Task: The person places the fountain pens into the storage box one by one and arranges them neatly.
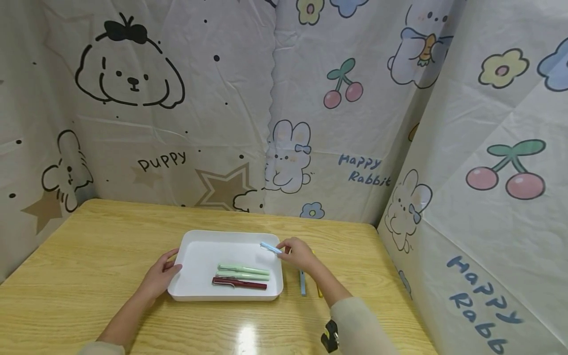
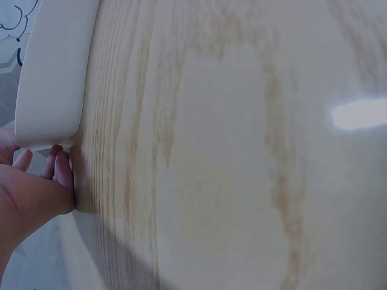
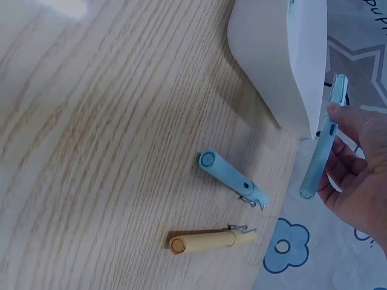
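Observation:
A white tray [image 1: 195, 246] lies on the table with two light green pens [image 1: 243, 269] and a dark red pen [image 1: 239, 283] inside, side by side. My left hand [image 1: 160, 277] grips the tray's left rim, thumb on the edge and fingers along the outside wall. Between thumb and fingers, my right hand [image 1: 298, 254] pinches a light blue pen [image 3: 321, 151], with one end reaching over the tray's right side in the head view. On the table below that hand lie another light blue pen [image 3: 227, 174] and a yellow pen [image 3: 208, 241], both with metal clips.
The wood-grain table [image 1: 111, 236] extends around the tray. Behind it and along the right hangs a printed cloth [image 1: 230, 123] with cartoon animals, cherries and flowers. A black item [image 1: 330, 336] shows beside the right sleeve [image 1: 359, 320].

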`<state>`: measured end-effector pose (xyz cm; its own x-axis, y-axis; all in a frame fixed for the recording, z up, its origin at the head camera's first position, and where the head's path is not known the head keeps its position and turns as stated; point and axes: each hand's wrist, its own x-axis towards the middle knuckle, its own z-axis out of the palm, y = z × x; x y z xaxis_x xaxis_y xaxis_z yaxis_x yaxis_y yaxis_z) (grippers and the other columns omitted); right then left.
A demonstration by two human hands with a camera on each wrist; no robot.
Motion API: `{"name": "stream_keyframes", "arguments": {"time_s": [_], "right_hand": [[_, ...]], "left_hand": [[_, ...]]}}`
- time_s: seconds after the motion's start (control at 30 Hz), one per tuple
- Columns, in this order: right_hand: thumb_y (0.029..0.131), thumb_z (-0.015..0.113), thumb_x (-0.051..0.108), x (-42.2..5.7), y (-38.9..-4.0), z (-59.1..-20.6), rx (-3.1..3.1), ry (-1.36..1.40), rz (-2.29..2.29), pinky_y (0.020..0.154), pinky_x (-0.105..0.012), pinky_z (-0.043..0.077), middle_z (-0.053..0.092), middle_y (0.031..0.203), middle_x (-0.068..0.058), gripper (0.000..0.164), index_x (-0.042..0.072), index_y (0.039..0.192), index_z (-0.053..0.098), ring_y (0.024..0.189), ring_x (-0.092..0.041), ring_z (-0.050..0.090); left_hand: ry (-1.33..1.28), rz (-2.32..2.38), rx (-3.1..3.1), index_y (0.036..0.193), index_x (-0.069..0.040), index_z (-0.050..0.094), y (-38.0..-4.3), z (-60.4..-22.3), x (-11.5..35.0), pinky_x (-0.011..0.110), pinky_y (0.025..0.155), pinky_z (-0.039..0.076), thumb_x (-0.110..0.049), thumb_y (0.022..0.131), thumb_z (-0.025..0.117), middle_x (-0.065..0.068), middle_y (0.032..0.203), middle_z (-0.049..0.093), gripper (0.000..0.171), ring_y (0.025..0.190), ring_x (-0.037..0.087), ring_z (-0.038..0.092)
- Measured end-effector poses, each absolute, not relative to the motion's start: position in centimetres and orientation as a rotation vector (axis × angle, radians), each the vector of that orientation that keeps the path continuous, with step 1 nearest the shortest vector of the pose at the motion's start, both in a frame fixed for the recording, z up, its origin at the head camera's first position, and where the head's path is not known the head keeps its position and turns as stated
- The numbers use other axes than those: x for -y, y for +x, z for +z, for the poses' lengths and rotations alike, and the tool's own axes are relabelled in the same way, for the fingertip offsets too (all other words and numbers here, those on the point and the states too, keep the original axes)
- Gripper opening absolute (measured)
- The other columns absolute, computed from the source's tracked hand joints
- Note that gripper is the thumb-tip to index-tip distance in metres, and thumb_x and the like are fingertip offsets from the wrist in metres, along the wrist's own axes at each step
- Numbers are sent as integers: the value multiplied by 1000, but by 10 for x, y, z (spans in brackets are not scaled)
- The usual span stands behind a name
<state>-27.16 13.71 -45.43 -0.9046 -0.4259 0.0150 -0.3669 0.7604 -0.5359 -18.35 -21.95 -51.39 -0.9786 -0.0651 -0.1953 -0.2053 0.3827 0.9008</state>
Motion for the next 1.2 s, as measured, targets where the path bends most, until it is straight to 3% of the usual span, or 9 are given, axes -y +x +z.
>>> {"name": "stream_keyframes", "arguments": {"time_s": [1.2], "right_hand": [[87, 64, 19, -71, -268, -450, -2789, -909, -590, 58, -17, 38, 56, 79, 1, 20, 9, 104, 70, 69, -7, 44]], "left_hand": [[-271, 1668, -2493, 148, -4, 19, -181, -508, 217, 41, 88, 50, -22, 99, 42, 33, 139, 36, 57, 121, 42, 44]]}}
